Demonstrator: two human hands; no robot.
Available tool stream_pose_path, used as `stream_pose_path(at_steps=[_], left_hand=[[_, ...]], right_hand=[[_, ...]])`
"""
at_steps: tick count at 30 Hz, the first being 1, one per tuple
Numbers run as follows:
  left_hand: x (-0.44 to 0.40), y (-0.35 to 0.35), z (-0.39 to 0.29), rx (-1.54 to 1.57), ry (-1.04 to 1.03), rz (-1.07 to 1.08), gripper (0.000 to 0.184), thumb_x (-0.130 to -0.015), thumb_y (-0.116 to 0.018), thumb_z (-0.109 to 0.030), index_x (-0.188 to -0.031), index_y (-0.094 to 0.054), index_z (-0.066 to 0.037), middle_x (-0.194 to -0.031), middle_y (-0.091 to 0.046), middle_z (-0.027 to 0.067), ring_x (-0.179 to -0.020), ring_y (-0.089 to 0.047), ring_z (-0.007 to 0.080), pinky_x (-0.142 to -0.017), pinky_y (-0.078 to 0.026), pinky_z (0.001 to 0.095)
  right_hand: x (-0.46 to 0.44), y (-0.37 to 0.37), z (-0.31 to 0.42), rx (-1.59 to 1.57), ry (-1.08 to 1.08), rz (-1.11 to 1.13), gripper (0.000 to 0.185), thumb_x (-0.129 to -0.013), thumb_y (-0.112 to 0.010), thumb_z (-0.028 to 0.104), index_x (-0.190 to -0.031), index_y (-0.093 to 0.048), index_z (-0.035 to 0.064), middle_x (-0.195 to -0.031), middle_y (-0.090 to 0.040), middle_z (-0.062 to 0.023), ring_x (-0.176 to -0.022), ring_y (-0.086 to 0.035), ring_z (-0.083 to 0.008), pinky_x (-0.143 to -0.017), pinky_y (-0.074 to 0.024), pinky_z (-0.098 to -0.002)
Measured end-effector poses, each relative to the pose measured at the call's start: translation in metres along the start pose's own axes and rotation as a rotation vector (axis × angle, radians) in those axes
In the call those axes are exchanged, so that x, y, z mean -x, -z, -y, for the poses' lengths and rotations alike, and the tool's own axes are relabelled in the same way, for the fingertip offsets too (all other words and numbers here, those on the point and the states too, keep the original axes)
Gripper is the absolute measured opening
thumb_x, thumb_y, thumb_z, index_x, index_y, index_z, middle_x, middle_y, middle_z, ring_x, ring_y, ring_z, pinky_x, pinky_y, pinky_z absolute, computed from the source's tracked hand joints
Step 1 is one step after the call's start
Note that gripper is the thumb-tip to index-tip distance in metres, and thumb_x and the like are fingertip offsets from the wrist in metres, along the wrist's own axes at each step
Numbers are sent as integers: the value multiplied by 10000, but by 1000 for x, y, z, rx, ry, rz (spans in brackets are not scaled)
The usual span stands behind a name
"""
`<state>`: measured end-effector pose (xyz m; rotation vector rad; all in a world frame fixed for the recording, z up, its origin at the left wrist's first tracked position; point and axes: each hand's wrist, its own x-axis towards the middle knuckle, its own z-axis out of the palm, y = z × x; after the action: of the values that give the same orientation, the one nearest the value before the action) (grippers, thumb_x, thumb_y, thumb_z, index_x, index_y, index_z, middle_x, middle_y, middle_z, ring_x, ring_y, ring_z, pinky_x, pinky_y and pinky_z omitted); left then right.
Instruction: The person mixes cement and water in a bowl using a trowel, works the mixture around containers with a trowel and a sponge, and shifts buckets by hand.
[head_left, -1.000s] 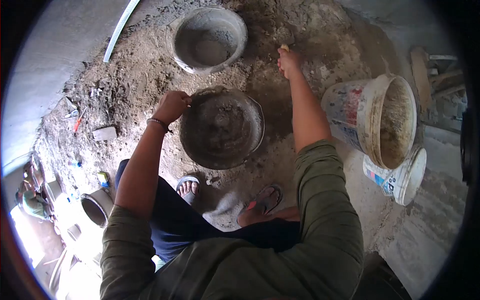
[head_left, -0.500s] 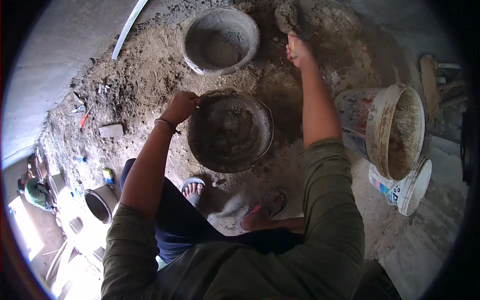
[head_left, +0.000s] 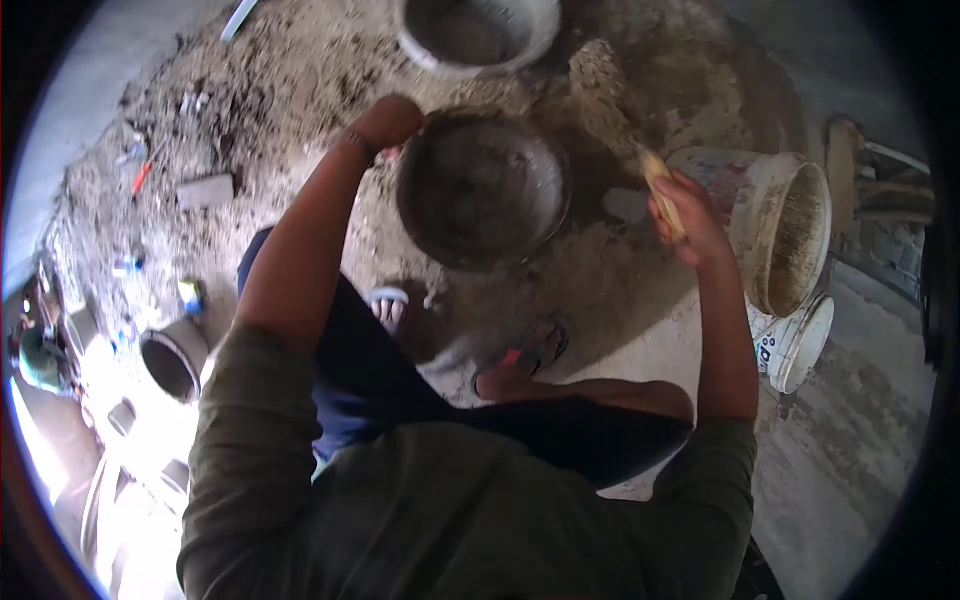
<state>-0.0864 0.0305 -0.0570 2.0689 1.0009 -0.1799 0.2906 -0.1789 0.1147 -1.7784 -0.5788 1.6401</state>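
Observation:
A dark, mortar-coated bucket (head_left: 485, 190) stands on the ground before my feet. My left hand (head_left: 390, 122) is closed on its upper left rim. To the right of the bucket, my right hand (head_left: 690, 215) is wrapped round the wooden handle of a trowel (head_left: 663, 195). Wet-looking grey-brown mortar (head_left: 605, 95) covers the trowel's blade, which points away from me toward the upper left. Past the dark bucket sits a second, greyish bucket (head_left: 480, 68), partly cut off by the top of the view.
Two pale buckets (head_left: 795, 240) (head_left: 805, 345) lie tipped at the right, near some wood pieces (head_left: 845, 180). Rough, mortar-strewn ground (head_left: 280, 120) spreads leftward, with a flat block (head_left: 205, 192) and a red-handled tool (head_left: 143, 178). Another bucket (head_left: 172, 365) and a person (head_left: 45, 360) are at lower left.
My right hand has drawn the trowel back toward me and to the right. My left hand stays at the bucket's rim. The whole view has shifted, so the buckets sit higher.

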Motion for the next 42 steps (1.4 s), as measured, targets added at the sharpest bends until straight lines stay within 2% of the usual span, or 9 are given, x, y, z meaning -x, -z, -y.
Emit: stream_pose_path(at_steps=[5, 10, 16, 25, 28, 31, 34, 37, 42], left_hand=[[7, 5, -25, 224, 324, 7, 316, -932, -616, -291, -981, -680, 15, -700, -654, 127, -507, -654, 215, -465, -541, 342], [14, 7, -36, 174, 295, 23, 304, -928, -610, -280, -983, -687, 10, -674, -655, 124, -510, -658, 222, -464, -538, 349], [23, 8, -39, 114, 265, -34, 311, -919, -611, -288, -936, -696, 11, -671, -671, 163, -520, -678, 251, -481, -547, 355], [12, 1, -30, 112, 268, -45, 320, -934, -610, -310, -990, -687, -4, -664, -664, 153, -525, -678, 257, -459, -540, 365], [12, 4, -28, 115, 326, -43, 318, -940, -609, -317, -1030, -683, -21, -678, -665, 159, -513, -671, 250, -450, -535, 356], [11, 6, -25, 52, 281, -14, 305, -943, -602, -316, -1054, -688, -45, -675, -659, 153, -494, -658, 239, -443, -529, 351], [15, 6, -25, -7, 237, 10, 290, -942, -593, -306, -1085, -692, -74, -694, -659, 129, -499, -652, 221, -436, -520, 351], [26, 12, -32, 118, 279, 18, 274, -936, -585, -276, -1113, -688, -94, -775, -672, 88, -575, -662, 190, -470, -527, 348], [38, 23, -27, 414, 342, -4, 272, -927, -576, -228, -1138, -680, -93, -922, -683, 36, -720, -644, 138, -597, -551, 345]], right_hand=[[54, -34, -35, 20, -227, 140, 271, -940, -602, 256, -1146, -545, 90, -692, -552, -18, -444, -471, -74, -390, -358, -214], [34, -77, -67, 37, -326, 112, 303, -924, -631, 269, -1159, -565, 89, -698, -549, -11, -462, -478, -72, -404, -369, -226], [10, -101, -83, 121, -198, 162, 234, -920, -651, 227, -1050, -596, 40, -670, -541, -9, -476, -483, -71, -404, -365, -239], [11, -109, -85, 207, -193, 180, 256, -919, -654, 199, -1105, -614, 28, -660, -519, 19, -454, -444, -53, -409, -361, -244], [17, -113, -84, 367, -136, 217, 296, -911, -664, 209, -1135, -610, 21, -678, -540, 9, -471, -463, -50, -416, -369, -244], [13, -100, -88, 576, 55, 115, 352, -883, -668, 184, -1182, -597, 13, -709, -613, -60, -533, -588, -163, -499, -465, -320], [24, -99, -89, 1062, 660, -52, 434, -840, -673, 152, -1247, -580, 35, -833, -667, -153, -728, -674, -322, -664, -523, -421], [37, -105, -72, 1218, 619, -161, 493, -811, -674, 138, -1287, -571, 60, -956, -663, -208, -880, -647, -411, -785, -506, -481], [40, -82, -68, 1196, 713, -157, 515, -816, -678, 137, -1310, -560, 49, -1028, -662, -211, -887, -656, -397, -779, -513, -466]])
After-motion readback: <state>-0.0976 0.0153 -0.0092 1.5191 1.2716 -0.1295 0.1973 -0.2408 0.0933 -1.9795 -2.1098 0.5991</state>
